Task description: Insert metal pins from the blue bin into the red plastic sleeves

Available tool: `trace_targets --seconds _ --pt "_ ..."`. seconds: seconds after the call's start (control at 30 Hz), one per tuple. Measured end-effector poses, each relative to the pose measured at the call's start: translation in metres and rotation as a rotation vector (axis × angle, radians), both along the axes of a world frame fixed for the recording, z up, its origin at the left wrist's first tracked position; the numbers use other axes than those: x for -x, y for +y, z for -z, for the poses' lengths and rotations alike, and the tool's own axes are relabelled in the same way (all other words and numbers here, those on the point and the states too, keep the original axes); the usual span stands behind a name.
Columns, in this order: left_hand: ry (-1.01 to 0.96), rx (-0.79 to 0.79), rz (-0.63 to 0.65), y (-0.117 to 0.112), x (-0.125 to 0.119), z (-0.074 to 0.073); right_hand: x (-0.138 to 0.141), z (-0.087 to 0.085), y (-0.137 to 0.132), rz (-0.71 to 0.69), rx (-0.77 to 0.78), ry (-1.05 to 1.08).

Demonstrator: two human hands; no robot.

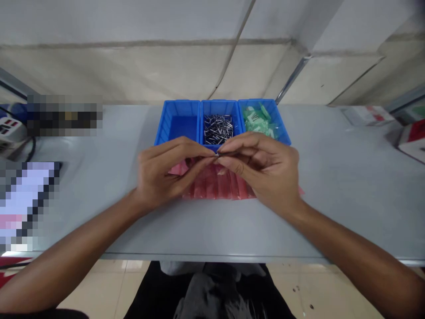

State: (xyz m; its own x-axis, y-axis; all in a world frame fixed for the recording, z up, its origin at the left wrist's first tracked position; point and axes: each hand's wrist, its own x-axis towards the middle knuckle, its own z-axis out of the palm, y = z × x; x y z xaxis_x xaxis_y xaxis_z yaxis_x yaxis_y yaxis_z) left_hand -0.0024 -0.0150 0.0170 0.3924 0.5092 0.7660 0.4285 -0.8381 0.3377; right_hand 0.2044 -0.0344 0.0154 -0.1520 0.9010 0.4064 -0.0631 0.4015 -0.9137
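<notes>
My left hand (168, 170) and my right hand (270, 170) meet tip to tip above the table, both closed in a pinch. Between their fingertips is a small thin metal piece (218, 154), dark with a bright tip; most of it is hidden by fingers. Under the hands lies a row of pink plastic bags (215, 185), partly covered. Just behind stands a blue bin (220, 105) of loose dark and silver metal pieces (218, 128). To its right, another blue bin (283, 128) holds green-tinted plastic packets (260, 117). The left blue bin (183, 126) shows its bare bottom.
A blurred-out device with a lit screen (28, 195) lies at the left, near a white power strip (12, 128) and its black cable. At the right are a clear-wrapped box (368, 115) and a red and white box (413, 141). A wall rises behind the grey table (348, 186).
</notes>
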Motion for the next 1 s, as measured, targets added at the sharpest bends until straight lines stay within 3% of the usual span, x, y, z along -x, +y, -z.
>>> trace_targets --seconds 0.17,0.27,0.47,0.73,0.93,1.0 --pt "-0.039 -0.099 -0.094 0.0035 0.0058 -0.0033 -0.0010 -0.0001 0.0012 -0.097 0.064 -0.001" --pt "-0.048 -0.092 -0.089 0.0042 0.0079 -0.0045 -0.0012 0.0004 0.0018 -0.140 0.082 0.041" --pt "-0.063 -0.011 -0.038 0.0012 0.0038 -0.0006 -0.0011 0.0003 -0.0003 -0.060 0.098 0.047" --pt "-0.046 0.023 -0.027 0.0005 0.0014 -0.0010 0.0011 -0.0005 -0.0037 -0.096 0.096 0.053" --pt "-0.013 0.099 0.076 0.0019 0.0028 0.0020 0.0011 0.0010 -0.0020 -0.044 0.104 0.049" --pt "-0.021 0.094 0.032 0.0032 0.0008 0.0022 -0.0022 -0.0032 -0.0001 -0.015 0.105 0.025"
